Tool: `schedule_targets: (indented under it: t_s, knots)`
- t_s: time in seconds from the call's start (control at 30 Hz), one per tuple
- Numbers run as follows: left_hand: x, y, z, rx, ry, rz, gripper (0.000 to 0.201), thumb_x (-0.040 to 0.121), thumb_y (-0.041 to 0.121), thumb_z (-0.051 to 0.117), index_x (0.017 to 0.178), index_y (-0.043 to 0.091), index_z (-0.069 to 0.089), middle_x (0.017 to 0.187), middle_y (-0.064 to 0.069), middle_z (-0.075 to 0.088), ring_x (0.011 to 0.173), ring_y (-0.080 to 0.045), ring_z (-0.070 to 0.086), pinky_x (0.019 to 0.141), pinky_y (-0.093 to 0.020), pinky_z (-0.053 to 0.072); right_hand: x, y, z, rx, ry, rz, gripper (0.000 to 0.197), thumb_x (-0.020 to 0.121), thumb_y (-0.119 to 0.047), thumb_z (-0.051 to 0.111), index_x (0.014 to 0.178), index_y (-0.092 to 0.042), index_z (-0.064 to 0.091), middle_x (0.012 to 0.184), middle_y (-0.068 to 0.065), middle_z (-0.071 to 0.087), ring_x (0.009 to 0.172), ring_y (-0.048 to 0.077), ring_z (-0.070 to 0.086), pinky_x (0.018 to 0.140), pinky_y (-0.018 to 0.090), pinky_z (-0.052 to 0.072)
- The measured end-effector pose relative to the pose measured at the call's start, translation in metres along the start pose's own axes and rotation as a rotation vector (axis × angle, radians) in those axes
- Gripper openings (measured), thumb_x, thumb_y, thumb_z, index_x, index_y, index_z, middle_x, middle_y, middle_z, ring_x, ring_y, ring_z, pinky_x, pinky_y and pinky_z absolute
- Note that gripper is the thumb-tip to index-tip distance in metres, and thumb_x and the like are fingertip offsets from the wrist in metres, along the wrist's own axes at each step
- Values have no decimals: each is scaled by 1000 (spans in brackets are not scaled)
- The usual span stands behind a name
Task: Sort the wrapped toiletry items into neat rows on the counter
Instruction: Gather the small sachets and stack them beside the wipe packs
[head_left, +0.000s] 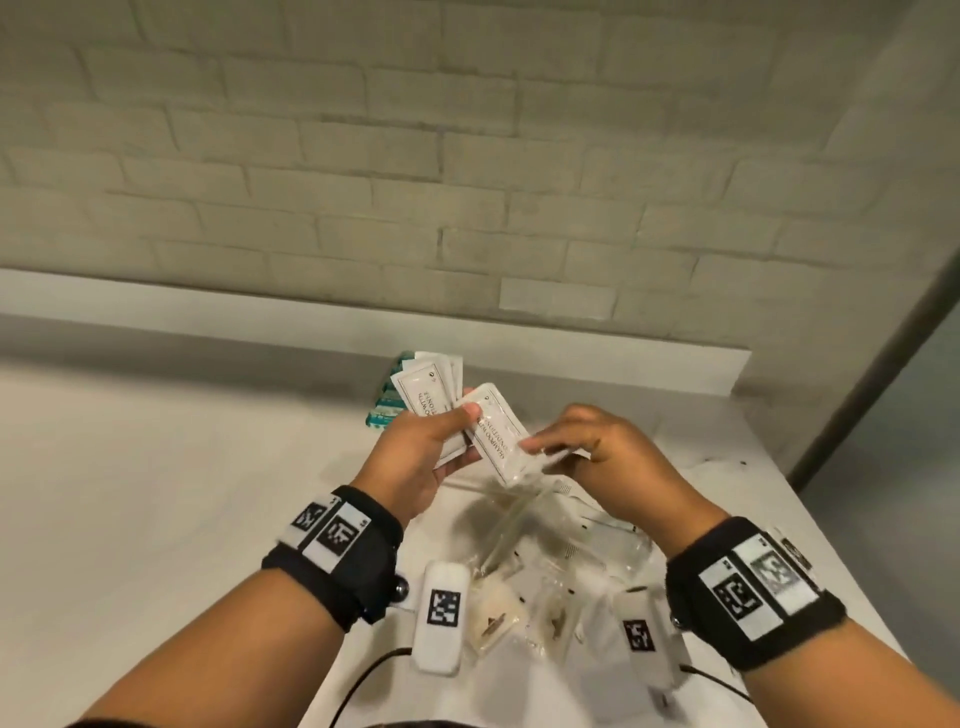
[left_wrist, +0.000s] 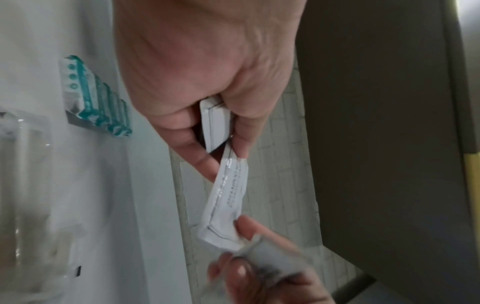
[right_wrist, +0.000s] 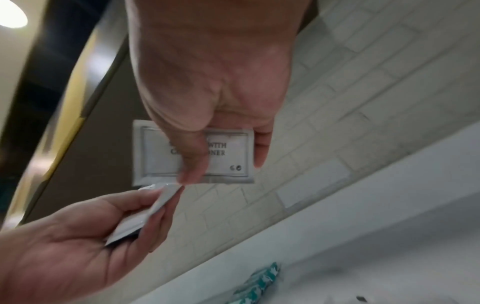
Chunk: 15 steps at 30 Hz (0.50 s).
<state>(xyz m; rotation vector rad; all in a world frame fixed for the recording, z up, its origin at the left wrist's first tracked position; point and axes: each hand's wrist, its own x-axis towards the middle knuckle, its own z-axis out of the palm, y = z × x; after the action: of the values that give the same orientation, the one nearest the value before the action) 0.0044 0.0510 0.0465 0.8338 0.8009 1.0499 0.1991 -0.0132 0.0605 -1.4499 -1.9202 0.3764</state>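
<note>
My left hand (head_left: 457, 434) grips a fan of white shampoo sachets (head_left: 428, 397) above the counter (head_left: 156, 493). My right hand (head_left: 543, 449) pinches one more white sachet (head_left: 498, 441) by its near end. Its far end reaches my left thumb. In the left wrist view this sachet (left_wrist: 230, 195) spans from my left hand (left_wrist: 221, 162) to the right fingers (left_wrist: 246, 228). In the right wrist view my right hand (right_wrist: 223, 172) pinches the sachet (right_wrist: 231, 152), printed "WITH CONDITIONER", beside the left hand's stack (right_wrist: 145, 216).
A row of teal-and-white packets (head_left: 387, 410) lies on the counter behind my left hand. Clear-wrapped items (head_left: 524, 525) are scattered below my hands. Two white tagged blocks (head_left: 441, 616) with cables sit near the front edge. A brick wall (head_left: 467, 182) backs the counter.
</note>
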Motion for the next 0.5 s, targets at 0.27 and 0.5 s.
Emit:
schedule_targets:
  t_s: [0.27,0.5]
  knots:
    - [8,-15,20,2,69,92,15,88,4,63,103,7,65,85,-5,75,78,-19,71,57,-26,55,-5,18,-18,380,47,362,20,92,-19,62,110,-16,56,80,-4,63,64,4,58,59,27,49]
    - [11,-18,35,-48,100,145,14,89,3,62,102,6,65,96,-12,73,86,-24,71,71,-31,59,-3,15,-6,664,-85,437,27,93,-14,60,118,-18,51,104,12,71,83,29,71,59,35,58]
